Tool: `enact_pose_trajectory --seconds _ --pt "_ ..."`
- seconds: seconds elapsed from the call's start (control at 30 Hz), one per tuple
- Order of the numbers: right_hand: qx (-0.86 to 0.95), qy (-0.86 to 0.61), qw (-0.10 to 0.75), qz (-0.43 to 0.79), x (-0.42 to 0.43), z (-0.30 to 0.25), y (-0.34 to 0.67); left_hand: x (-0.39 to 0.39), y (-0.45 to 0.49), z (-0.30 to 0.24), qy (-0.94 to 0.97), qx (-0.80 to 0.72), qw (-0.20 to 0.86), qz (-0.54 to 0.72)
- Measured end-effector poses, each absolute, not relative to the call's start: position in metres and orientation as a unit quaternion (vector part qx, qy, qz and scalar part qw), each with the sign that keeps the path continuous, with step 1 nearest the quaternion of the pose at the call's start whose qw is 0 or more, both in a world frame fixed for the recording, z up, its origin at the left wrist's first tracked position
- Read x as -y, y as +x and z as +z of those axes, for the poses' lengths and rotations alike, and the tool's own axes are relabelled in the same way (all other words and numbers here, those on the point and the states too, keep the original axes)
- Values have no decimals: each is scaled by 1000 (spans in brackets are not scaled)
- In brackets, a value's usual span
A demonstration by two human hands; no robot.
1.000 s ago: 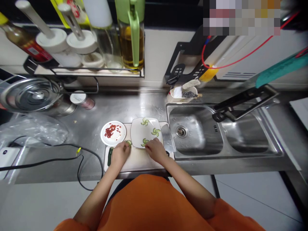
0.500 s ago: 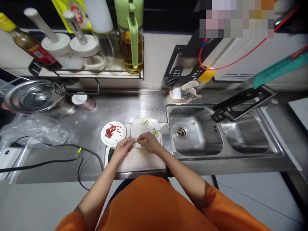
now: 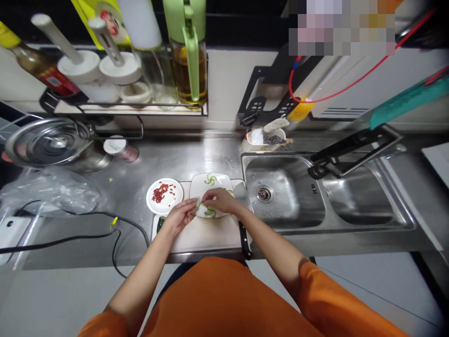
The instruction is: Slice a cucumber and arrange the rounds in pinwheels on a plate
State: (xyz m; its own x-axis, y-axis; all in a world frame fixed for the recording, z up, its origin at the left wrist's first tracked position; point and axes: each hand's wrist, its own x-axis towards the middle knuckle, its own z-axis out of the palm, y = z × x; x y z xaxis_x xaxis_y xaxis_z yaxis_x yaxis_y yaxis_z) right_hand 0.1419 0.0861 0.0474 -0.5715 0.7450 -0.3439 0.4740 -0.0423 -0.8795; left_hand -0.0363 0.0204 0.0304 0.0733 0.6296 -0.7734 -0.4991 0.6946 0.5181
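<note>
Left hand (image 3: 180, 215): over the cutting board (image 3: 205, 236) at the worktop's near edge, fingertips closed together on one end of a thin cucumber slice (image 3: 199, 203).
Right hand (image 3: 219, 200): over the near half of the square plate (image 3: 192, 187), fingertips pinched on the other end of the same slice; the two hands meet there.
Cucumber slice: held in the air just over the plate's near-left rim, small and pale, its shape hard to read.
Just changed: a second ago both hands were down on the board at the plate's near edge; they have since lifted and come together over the plate, so the slice is off the board.
On the plate: cucumber pinwheels, one at the far edge (image 3: 209, 179) and one at the near edge (image 3: 210, 212); the right hand hides what lies between.
Beside the hands: a dark cucumber piece (image 3: 160, 223) on the board's left end, and a knife (image 3: 245, 241) along its right edge, handle toward the person.
Left of the plate: a round plate (image 3: 151, 202) of red bits, just beside it.
Right: the sink (image 3: 291, 213), close to the board's right edge.
Far edge: a pot lid (image 3: 49, 142), a small jar (image 3: 121, 149) and a rack of bottles (image 3: 122, 105), well apart from the hands.
</note>
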Motion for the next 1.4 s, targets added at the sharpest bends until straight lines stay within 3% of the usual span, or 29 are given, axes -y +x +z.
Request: enact_pose_trajectory --seconds 0.13,0.33,0.53,0.97,1.4 --pt "706 -477 84 516 -96 37 135 -20 -39 18 198 -651 624 384" --pt "757 -503 0 416 -109 28 117 -24 -37 9 421 -754 421 276" --pt "798 -502 -57 329 -116 21 106 -33 -33 10 507 -780 320 180" --pt "824 -491 -54 279 -122 11 98 -42 -30 6 564 -783 235 116" --pt "863 -467 -10 195 -99 7 109 -33 -40 -3 642 -721 204 161"
